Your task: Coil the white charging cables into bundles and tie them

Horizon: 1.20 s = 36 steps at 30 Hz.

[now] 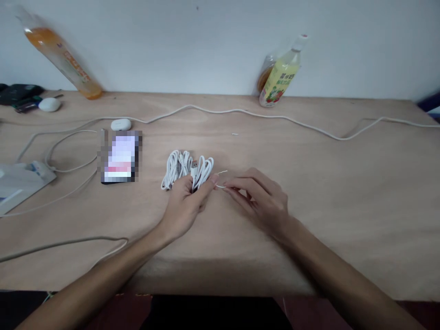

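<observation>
Cable [205, 168] in left hand [185, 199]; Chinese bottle label [282, 79].

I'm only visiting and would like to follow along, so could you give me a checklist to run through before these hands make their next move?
1. Left hand holding the white cable bundle: ok, the thumb lies across its near end.
2. Right hand on the thin white tie: ok, its fingertips pinch one end.
3. Tie wrapped fully around the bundle: cannot tell, the left hand hides that part.
4. USB plug in sight: ok, it shows beside the bundle's loops.
5. Second cable bundle free of the left hand: cannot tell, they overlap in view.
6. Phone away from both hands: ok, it lies apart, to their left.
</observation>
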{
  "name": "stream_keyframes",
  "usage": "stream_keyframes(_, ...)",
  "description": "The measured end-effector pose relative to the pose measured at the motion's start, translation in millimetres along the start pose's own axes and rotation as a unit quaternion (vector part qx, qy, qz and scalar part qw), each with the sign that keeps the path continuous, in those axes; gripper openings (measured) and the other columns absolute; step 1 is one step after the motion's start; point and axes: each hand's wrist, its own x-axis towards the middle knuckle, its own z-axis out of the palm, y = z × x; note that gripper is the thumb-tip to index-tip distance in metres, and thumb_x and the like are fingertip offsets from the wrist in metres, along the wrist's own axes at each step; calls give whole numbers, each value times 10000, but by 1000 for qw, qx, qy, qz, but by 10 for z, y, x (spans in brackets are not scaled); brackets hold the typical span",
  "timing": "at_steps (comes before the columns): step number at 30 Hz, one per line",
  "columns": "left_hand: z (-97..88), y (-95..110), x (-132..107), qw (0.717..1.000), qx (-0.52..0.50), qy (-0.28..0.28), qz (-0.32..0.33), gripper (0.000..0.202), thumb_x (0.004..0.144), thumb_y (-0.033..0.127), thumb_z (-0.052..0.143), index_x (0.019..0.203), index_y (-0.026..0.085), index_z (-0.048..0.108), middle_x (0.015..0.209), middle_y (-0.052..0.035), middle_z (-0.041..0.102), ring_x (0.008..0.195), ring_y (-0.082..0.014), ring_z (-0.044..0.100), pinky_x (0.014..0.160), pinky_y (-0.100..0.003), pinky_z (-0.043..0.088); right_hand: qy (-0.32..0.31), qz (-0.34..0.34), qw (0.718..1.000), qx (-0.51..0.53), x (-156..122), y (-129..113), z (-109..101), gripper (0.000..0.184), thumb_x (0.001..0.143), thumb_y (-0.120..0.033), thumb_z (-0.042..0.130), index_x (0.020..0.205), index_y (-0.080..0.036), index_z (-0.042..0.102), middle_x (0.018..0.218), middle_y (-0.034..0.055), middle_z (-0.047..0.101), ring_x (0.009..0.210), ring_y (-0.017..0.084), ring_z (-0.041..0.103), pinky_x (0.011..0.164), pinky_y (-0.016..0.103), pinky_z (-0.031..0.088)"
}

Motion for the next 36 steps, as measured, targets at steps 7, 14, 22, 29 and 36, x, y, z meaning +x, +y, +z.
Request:
stream_keyframes(7,34,27,-19,998,20,39,44,396,945,397,767,694,241,503,538,105,356,471,-83,282,454,-245,278,10,-7,1000,7,6,-11,-16,91,1067,-140,714,1108,-220,732,935,51,808,798,180,739,651,298,603)
stream_keyframes(14,32,65,-32,986,108,22,127,287,922,337,746,705,207,609,687,41,521,652,-125,458,622,-261,422,15,98,990,102,32,-27,-8,110,1047,-131,738,1019,-238,744,886,7,781,717,143,681,585,265,538)
stream_keyframes(22,-1,42,-44,982,143,47,113,277,926,384,750,731,213,653,743,-1,595,752,-174,535,677,-287,495,-14,261,943,207,51,-57,-2,114,1048,-259,727,935,-240,732,877,8,734,740,150,668,589,263,549)
stream_keyframes(29,6,34,-49,981,146,45,118,299,931,387,751,718,209,640,727,4,586,723,-166,532,639,-273,487,-16,338,896,288,45,-101,35,114,1002,-280,739,904,-236,701,880,8,691,778,151,653,563,237,522)
stream_keyframes(36,2,-5,-69,975,151,48,156,263,940,296,747,724,210,625,690,33,600,654,-136,514,634,-255,470,-23,366,879,305,61,-137,19,127,987,-291,727,888,-220,689,835,-6,658,649,108,563,465,197,425)
